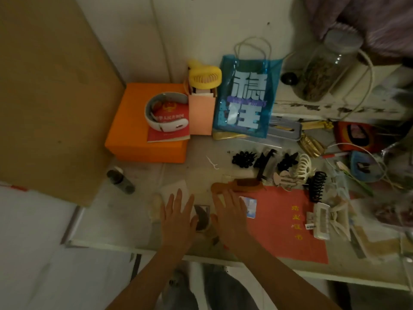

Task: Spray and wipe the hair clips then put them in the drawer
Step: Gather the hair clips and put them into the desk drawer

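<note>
Left hand [178, 217] and right hand [230, 217] lay flat, fingers straight, grasping nothing, on cluttered white table [125, 231]. Black, cream and brown plastic hair clips [288, 168] lay beyond right hand, beside red booklet [288, 222].

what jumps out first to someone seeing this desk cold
The orange box at back left and the blue bag with big white characters beside it grab the eye. Nearer, two open hands, left and right, hover palms-down, with hair clips in a row just beyond the right one.
</note>
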The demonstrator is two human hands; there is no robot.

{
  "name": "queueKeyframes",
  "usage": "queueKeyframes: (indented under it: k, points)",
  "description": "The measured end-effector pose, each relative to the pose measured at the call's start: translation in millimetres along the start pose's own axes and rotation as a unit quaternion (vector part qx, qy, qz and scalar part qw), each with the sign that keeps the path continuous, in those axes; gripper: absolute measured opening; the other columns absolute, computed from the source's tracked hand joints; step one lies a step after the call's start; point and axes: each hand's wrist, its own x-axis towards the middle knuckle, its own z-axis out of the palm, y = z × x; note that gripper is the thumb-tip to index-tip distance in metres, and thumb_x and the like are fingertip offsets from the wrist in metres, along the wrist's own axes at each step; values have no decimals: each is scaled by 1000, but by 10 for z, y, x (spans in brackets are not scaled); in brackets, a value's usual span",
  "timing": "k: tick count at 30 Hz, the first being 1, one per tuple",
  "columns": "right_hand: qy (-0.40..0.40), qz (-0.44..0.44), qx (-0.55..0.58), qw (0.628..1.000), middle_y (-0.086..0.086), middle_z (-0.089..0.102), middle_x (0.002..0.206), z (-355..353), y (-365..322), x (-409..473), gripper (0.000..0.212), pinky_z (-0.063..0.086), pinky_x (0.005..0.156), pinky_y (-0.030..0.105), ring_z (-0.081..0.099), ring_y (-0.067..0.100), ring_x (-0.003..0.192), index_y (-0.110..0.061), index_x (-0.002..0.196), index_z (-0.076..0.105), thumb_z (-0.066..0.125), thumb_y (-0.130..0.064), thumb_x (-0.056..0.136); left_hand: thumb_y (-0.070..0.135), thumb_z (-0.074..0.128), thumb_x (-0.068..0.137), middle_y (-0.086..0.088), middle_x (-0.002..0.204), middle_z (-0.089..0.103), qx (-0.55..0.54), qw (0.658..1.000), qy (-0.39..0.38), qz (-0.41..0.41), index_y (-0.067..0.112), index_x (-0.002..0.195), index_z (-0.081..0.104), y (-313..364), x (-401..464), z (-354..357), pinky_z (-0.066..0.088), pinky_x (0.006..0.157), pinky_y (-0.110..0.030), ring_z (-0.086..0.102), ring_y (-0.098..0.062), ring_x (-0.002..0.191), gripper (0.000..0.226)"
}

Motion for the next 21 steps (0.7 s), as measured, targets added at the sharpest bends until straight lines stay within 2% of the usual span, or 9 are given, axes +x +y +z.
queueKeyframes:
  k: [2,5,6,8,10,13,16,19,21]
  points:
    - [27,-16,-22,999,23,60,126,56,-193,-51,53,46,97,56,57,40,118,-5,116,67,85,-12,66,49,30,100,-6,161,-8,32,999,-5,-14,35,149,-4,-170,-72,-58,-9,116,-45,-4,-28,148,62]
    - [-69,-14,-60,996,18,12,158,165,-494,-132,62,5,117,52,11,35,146,-16,150,25,53,-28,96,40,66,86,-17,152,31,1,999,45,11,24,144,38,-389,-249,-219,23,112,-56,33,-38,139,67]
    - [-71,-20,-65,995,18,12,159,224,-577,-179,64,5,117,50,11,34,147,-18,151,24,53,-32,96,34,81,73,-21,141,47,1,997,69,31,19,134,54,-490,-306,-226,36,102,-59,48,-41,127,68]
    - [-45,-25,-100,994,22,46,142,293,-781,-273,69,33,107,53,45,36,132,-16,136,53,78,-37,75,28,91,57,-23,128,58,11,996,83,43,14,121,65,-720,-429,-249,45,89,-62,59,-43,113,71]
    - [-31,-26,-111,993,19,48,142,386,-1026,-393,67,36,106,55,47,36,130,-19,135,54,78,-36,75,34,77,77,-22,148,35,9,997,72,37,22,142,44,-986,-557,-228,32,105,-60,42,-43,131,74]
    - [-63,-6,-94,994,11,8,160,684,-1277,-617,61,5,118,48,9,29,147,-23,152,16,44,-33,99,46,35,100,-7,159,-11,26,999,29,10,37,144,-13,-1410,-800,-26,-6,117,-47,-4,-30,148,66]
    - [-66,2,-104,992,9,6,161,892,-1560,-844,61,5,118,48,8,28,148,-24,152,15,44,-32,99,44,35,100,-6,160,-10,-19,1000,16,-3,36,149,-4,-1736,-1054,19,-7,117,-46,-5,-28,148,63]
    - [-38,11,-140,989,16,36,151,973,-1867,-1046,65,29,111,52,38,33,137,-20,143,43,69,-35,85,45,33,101,-6,160,-10,-6,1000,13,-3,34,151,-1,-2017,-1252,56,-5,117,-46,-5,-28,148,61]
    - [-43,5,-161,986,16,35,151,1054,-1995,-1161,67,28,111,53,37,33,138,-21,143,42,69,-37,85,43,37,100,-9,161,-4,-28,999,14,-9,31,152,8,-2152,-1345,115,-4,117,-47,0,-30,148,60]
